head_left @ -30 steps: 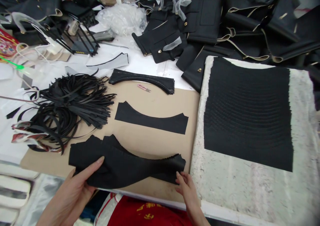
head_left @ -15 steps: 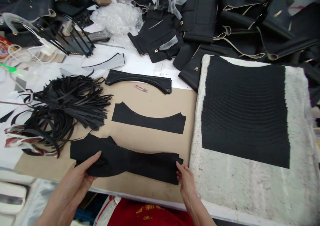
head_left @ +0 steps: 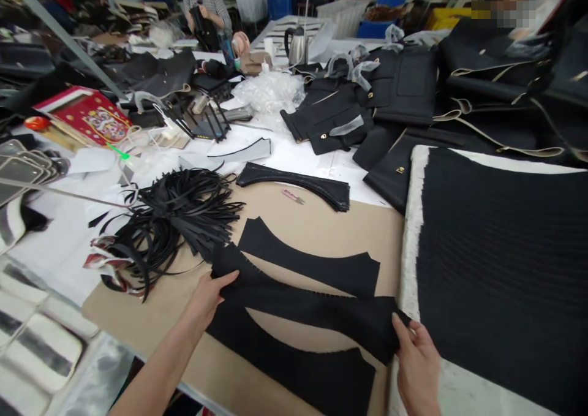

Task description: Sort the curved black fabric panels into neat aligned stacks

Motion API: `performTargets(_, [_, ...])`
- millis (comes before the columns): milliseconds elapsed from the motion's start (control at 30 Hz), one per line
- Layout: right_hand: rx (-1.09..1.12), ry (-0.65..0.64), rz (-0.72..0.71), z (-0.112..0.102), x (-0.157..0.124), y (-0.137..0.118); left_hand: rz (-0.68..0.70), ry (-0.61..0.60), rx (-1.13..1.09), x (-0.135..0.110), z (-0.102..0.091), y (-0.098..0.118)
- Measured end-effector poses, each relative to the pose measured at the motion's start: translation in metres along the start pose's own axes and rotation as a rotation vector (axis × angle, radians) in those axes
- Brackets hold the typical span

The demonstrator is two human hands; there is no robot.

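Note:
Stretched between my two hands is a curved black fabric piece (head_left: 312,302) with small notches along its upper edge. My left hand (head_left: 206,296) pinches its left end, thumb on top. The right end is gripped by my right hand (head_left: 416,358), between thumb and fingers. Beneath it, nearer to me, a second curved black piece (head_left: 294,367) lies on the tan board (head_left: 138,318). Just beyond the held piece lies another black cut piece (head_left: 303,257), its front edge partly covered. Farther back are a stack of glossy black curved pieces (head_left: 294,183) and pink thread snips (head_left: 293,195).
A heap of black strips (head_left: 184,214) lies on the left. To the right, a large black fabric sheet (head_left: 500,269) covers a pale padded board (head_left: 416,232). Black bag parts (head_left: 404,85), a plastic bag (head_left: 271,91) and a kettle (head_left: 297,47) stand behind. A co-worker (head_left: 206,11) is farther back.
The view has tilted up and left, showing more of the room. My hands have lifted one black piece off another and moved it forward, toward the piece on the board.

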State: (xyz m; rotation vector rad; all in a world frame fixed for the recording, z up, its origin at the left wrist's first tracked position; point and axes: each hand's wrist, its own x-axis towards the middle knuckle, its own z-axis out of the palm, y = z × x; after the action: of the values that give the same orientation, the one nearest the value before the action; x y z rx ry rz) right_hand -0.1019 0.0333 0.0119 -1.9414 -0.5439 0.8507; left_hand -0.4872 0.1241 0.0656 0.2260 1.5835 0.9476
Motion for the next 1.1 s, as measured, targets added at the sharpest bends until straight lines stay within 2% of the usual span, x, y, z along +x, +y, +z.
performTargets(67, [-0.125, 0.025, -0.023, 0.011, 0.026, -0.008, 0.070, -0.011, 0.009, 0.029, 0.009, -0.006])
performTargets(167, [-0.386, 0.054, -0.100, 0.029, 0.058, -0.010, 0.148, 0.040, 0.041, 0.068, 0.021, -0.011])
performTargets(233, [-0.505, 0.058, -0.145, 0.038, 0.073, -0.005, 0.176, 0.063, 0.050, 0.086, 0.026, -0.011])
performTargets(300, [-0.536, 0.032, -0.127, 0.043, 0.081, 0.002, 0.204, 0.074, 0.057, 0.097, 0.028, -0.010])
performTargets(467, [-0.393, -0.084, 0.016, 0.047, 0.081, 0.009, 0.225, 0.089, 0.100, 0.112, 0.021, -0.012])
performTargets(667, [-0.363, -0.120, -0.110, 0.048, 0.076, 0.001, 0.197, 0.130, 0.139, 0.119, 0.014, -0.015])
performTargets(867, [-0.392, -0.044, -0.184, 0.040, 0.082, -0.012, 0.319, 0.065, 0.200, 0.118, 0.015, -0.006])
performTargets(1100, [-0.430, -0.125, -0.177, 0.050, 0.087, 0.005, 0.401, 0.204, 0.500, 0.137, 0.016, -0.012])
